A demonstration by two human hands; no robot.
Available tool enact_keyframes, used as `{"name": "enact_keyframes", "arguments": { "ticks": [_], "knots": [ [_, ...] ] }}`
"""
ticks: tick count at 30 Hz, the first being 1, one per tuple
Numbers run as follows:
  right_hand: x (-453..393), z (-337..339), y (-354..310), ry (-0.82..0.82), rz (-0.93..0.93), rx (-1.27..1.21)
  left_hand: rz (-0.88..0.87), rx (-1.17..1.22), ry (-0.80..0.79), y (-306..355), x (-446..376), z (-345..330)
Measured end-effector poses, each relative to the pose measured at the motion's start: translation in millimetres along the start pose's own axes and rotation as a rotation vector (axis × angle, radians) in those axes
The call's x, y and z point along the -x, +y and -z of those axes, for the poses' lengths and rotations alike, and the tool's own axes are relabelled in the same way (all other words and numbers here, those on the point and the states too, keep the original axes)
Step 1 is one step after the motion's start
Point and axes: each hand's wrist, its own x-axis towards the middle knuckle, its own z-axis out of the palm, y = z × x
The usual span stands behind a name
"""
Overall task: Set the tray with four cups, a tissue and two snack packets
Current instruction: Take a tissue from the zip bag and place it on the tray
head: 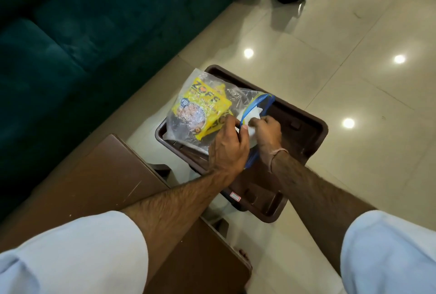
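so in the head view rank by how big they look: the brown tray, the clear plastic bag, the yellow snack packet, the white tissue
1. brown tray
2. clear plastic bag
3. yellow snack packet, inside the bag
4. white tissue, mostly hidden by the hands, so its true size is unsure

Both forearms extended, left hand (227, 146) and right hand (267, 134) pinching, touching.
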Motion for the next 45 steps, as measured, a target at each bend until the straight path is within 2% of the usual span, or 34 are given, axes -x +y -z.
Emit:
{"name": "enact_keyframes", "arguments": {
  "ticks": [3, 8, 11, 15, 17, 21, 26, 31, 34, 39, 45],
  "knots": [
    [4, 16, -3, 0.138, -0.102, -0.287, 0.066, -0.005, -0.043, 4, -3, 1],
    [9, 52, -37, 0.238, -0.030, -0.466, 0.276, 0.179, -0.175, 30, -15, 13],
    [14, 67, -65, 0.256, 0.047, -0.527, 0.358, 0.384, -0.241, 52, -27, 25],
    [27, 76, -108, 0.200, 0.090, -0.553, 0.498, 0.670, -0.348, 88, -52, 52],
    [37, 79, -130, 0.164, 0.096, -0.579, 0.458, 0.760, -0.317, 105, -62, 69],
    [65, 86, -177, 0.060, 0.119, -0.660, 0.315, 0.661, -0.220, 125, -75, 111],
    [106, 90, -232, -0.107, 0.197, -0.722, 0.247, 0.613, -0.144, 144, -81, 182],
    [160, 79, -286, -0.338, 0.306, -0.617, 0.241, 0.601, -0.060, 160, -73, 263],
    [195, 62, -311, -0.407, 0.356, -0.578, 0.250, 0.582, -0.022, 164, -61, 309],
    [256, 25, -338, -0.513, 0.428, -0.508, 0.302, 0.512, 0.133, 149, -31, 382],
    [330, -30, -337, -0.572, 0.537, -0.272, 0.414, 0.430, 0.295, 108, 24, 457]
  ]
}}
